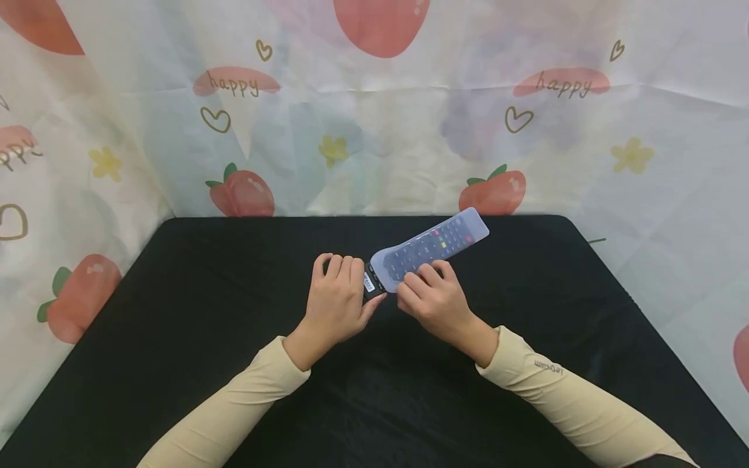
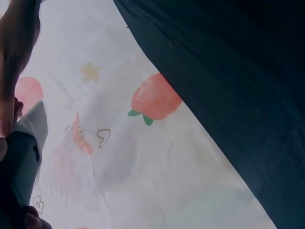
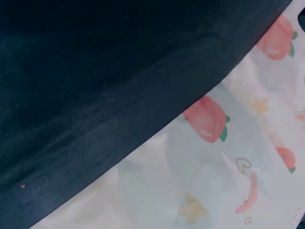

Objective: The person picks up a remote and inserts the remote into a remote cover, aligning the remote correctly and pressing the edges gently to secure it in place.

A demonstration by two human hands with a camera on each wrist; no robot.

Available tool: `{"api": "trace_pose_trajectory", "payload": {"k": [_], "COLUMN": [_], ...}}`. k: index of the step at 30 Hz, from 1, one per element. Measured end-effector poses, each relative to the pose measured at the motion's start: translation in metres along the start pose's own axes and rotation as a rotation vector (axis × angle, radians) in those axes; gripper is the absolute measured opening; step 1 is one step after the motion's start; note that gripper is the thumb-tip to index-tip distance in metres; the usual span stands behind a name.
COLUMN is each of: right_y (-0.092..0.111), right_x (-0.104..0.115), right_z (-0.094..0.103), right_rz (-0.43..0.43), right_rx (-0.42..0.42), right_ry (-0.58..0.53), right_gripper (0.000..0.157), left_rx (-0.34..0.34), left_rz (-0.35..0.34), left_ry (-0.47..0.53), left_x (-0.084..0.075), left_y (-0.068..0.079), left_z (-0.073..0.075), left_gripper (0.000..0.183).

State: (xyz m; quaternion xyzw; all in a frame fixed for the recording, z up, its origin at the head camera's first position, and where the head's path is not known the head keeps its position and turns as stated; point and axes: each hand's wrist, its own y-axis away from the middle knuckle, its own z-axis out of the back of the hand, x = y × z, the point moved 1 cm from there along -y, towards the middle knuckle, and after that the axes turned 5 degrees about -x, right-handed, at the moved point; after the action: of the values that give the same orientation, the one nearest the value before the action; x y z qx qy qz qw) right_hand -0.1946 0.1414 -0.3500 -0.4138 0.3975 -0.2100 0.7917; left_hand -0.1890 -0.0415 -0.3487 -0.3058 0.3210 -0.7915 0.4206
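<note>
A black remote control (image 1: 371, 281) with a white label at its bare end is held above the table, tilted up to the right. A translucent bluish-white cover (image 1: 478, 225) encloses most of it, with the buttons showing through. My left hand (image 1: 336, 296) grips the bare black end, thumb along its lower side. At the cover's lower edge, my right hand (image 1: 435, 299) pinches the cover near its open end with curled fingers. In the left wrist view, the dark remote body (image 2: 19, 164) and pale cover (image 2: 37, 125) appear at the left edge, partly cut off.
A black cloth covers the table (image 1: 374, 403) below both hands. Behind and beside it hangs a white curtain (image 1: 374, 149) printed with fruit, hearts and flowers. The right wrist view mostly catches the tabletop edge (image 3: 119, 157) and the curtain.
</note>
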Motion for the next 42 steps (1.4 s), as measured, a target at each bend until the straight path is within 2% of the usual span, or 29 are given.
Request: {"api": "trace_pose_trajectory", "payload": {"k": [8, 18, 26, 33, 35, 38, 40, 42], "right_y": [0.0, 0.001, 0.006, 0.002, -0.002, -0.01, -0.016, -0.019], "right_x": [0.009, 0.019, 0.024, 0.013, 0.009, 0.004, 0.0, -0.004], "right_z": [-0.002, -0.003, -0.003, 0.005, 0.008, 0.013, 0.015, 0.016], "right_rz": [-0.043, -0.072, -0.064, -0.036, -0.044, -0.095, -0.152, -0.217], "right_rx": [-0.032, -0.028, 0.029, 0.197, 0.212, 0.172, 0.143, 0.151], "right_ry": [-0.06, -0.1, -0.093, -0.032, -0.037, -0.071, -0.094, -0.113], "right_gripper": [0.024, 0.024, 0.027, 0.024, 0.028, 0.029, 0.023, 0.016], "left_rx": [0.021, 0.001, 0.009, 0.007, 0.005, 0.003, 0.007, 0.011], "left_rz": [0.015, -0.033, -0.098, -0.122, -0.125, -0.138, -0.152, -0.17], "left_ry": [-0.009, -0.022, -0.004, 0.012, 0.018, 0.038, 0.045, 0.05], "left_x": [-0.005, -0.005, -0.005, 0.003, 0.005, 0.006, 0.006, 0.006], "left_y": [0.0, -0.001, 0.003, -0.002, -0.002, -0.001, 0.001, 0.003], "left_z": [0.001, -0.001, -0.008, -0.011, -0.012, -0.013, -0.013, -0.014], "left_gripper": [0.049, 0.047, 0.044, 0.048, 0.049, 0.049, 0.051, 0.052]}}
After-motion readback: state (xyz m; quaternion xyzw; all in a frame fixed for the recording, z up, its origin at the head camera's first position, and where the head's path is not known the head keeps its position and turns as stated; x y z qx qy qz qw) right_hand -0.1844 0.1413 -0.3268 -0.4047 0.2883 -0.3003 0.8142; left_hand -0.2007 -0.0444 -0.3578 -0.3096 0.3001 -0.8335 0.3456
